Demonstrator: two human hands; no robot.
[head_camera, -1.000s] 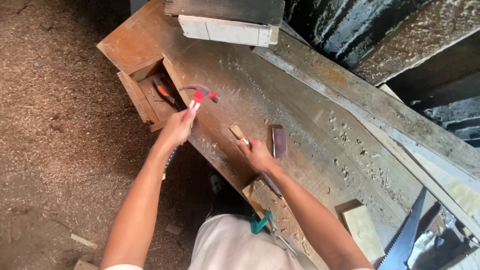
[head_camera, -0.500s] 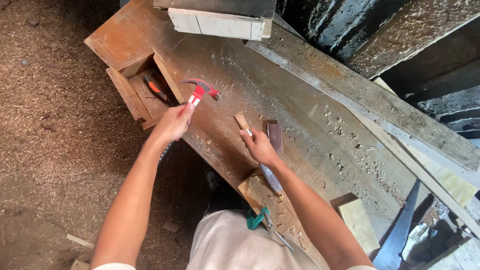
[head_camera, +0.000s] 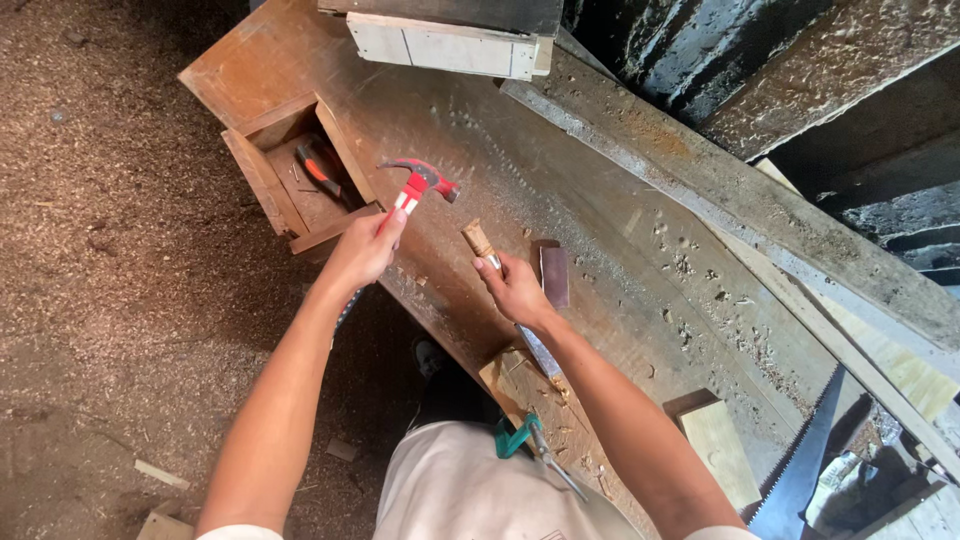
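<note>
Worn, dust-strewn brown wooden workbench (head_camera: 640, 290), seen from above. Left hand (head_camera: 362, 250) closed around red-and-white-handled claw hammer (head_camera: 418, 183), head raised over the bench. Right hand (head_camera: 516, 291) gripping wooden-handled steel chisel (head_camera: 484, 245), blade angled down to pale wood block (head_camera: 515, 375) at near bench edge. Small dark rectangular block (head_camera: 554, 276) just beside right hand.

Open bench surface (head_camera: 600, 230) lies beyond the right hand (head_camera: 518, 292), obstructed only by a small dark block (head_camera: 554, 276) just beside it. The left hand (head_camera: 362, 250) has clearance above the bench edge; an open tool box (head_camera: 262, 170) blocks passage to its left.
</note>
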